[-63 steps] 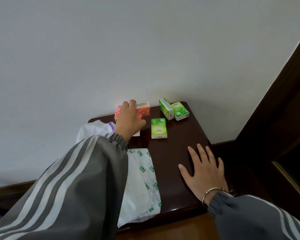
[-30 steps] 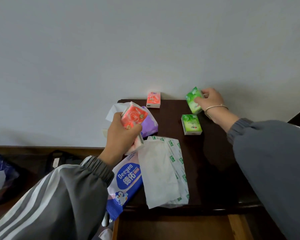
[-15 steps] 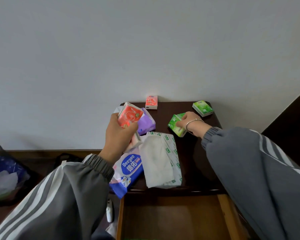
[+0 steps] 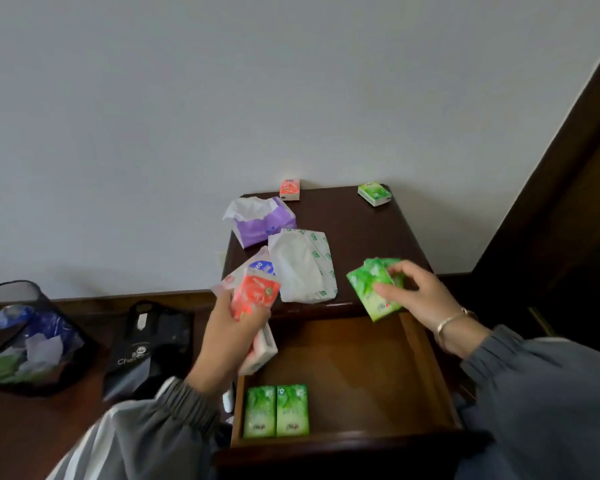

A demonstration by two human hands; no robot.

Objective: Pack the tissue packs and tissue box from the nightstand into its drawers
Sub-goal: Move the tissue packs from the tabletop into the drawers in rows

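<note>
Task about midway, we judge: our left grip (image 4: 231, 336) clasps red tissue packs (image 4: 255, 296) and our right grip (image 4: 418, 296) clasps green tissue packs (image 4: 371, 289) over the open drawer (image 4: 426, 368), which holds two green packs (image 4: 276, 410), while a purple tissue pack (image 4: 262, 225), a white pack (image 4: 302, 268), a small red pack (image 4: 289, 189) and a small green pack (image 4: 374, 194) lie on the nightstand (image 4: 361, 230).

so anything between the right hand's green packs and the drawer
Nothing visible. The right hand holds the green packs over the back edge of the open drawer; the floor there is bare, two more packs lie front left.
</note>
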